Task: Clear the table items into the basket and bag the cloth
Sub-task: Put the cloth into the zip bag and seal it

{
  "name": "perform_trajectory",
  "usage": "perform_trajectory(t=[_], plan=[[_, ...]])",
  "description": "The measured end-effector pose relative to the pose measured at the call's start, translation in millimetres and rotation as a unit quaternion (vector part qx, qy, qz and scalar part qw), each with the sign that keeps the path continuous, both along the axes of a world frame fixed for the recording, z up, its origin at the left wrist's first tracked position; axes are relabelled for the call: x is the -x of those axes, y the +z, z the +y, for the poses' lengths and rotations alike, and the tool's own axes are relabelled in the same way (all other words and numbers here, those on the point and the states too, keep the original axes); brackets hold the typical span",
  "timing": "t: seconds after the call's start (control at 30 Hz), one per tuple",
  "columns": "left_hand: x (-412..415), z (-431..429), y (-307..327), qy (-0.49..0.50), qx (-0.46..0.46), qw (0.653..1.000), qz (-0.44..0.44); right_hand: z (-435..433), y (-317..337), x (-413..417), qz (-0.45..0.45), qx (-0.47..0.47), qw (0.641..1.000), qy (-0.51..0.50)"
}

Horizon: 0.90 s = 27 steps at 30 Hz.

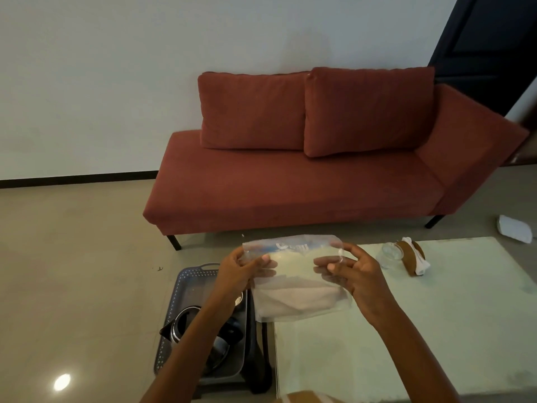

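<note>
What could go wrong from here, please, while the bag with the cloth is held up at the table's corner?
1. The plastic bag is pinched only near its top by the left hand and right hand; the cloth inside could drag it loose.
2. It hangs over the table edge, so a drop may land in the basket or on the floor.
3. The glass jar sits near the right hand; a sweep might knock it.

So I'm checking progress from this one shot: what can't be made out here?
- Basket contents, head view: the left arm covers them; only a dark kettle shows.
- Bag seal: fingers of left hand and right hand cover the top corners.
- Bag print: blurred.
- Tan item: cut off by the bottom edge.
</note>
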<state>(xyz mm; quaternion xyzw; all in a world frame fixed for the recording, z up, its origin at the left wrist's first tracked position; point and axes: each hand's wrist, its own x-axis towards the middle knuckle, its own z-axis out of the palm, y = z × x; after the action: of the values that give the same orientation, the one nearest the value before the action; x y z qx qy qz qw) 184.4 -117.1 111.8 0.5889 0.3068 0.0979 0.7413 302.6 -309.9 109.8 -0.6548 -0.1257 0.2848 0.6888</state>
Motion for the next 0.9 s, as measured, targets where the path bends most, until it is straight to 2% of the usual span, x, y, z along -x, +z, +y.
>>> perform_trajectory(t=[0.33, 0.4, 0.5, 0.63, 0.8, 0.9], plan=[[0.6, -7.2, 5.9, 0.096, 0.069, 0.99, -0.079, 13.0, 0.2, 7.2, -0.009, -0.02, 0.996, -0.085], [3.3, -4.7, 5.0, 0.09, 0.031, 0.992, -0.081, 13.6, 0.5, 7.9, -0.005, -0.025, 0.994, -0.102], [6.0, 1.4, 4.9, 0.003, -0.06, 0.996, -0.059, 13.3, 0.1, 6.2, -0.003, -0.03, 0.994, -0.101], [7.1, 10.8, -1.4, -0.042, -0.177, 0.983, -0.018, 12.3, 1.1, 5.4, -0.004, -0.037, 0.995, -0.091], [8.8, 14.4, -3.8, -0.042, -0.134, 0.99, -0.02, 10.3, 3.5, 4.0, 0.006, -0.045, 0.998, -0.05], [9.0, 15.9, -5.2, -0.039, -0.158, 0.987, -0.017, 7.8, 4.1, 4.0, -0.024, -0.03, 0.998, -0.05]])
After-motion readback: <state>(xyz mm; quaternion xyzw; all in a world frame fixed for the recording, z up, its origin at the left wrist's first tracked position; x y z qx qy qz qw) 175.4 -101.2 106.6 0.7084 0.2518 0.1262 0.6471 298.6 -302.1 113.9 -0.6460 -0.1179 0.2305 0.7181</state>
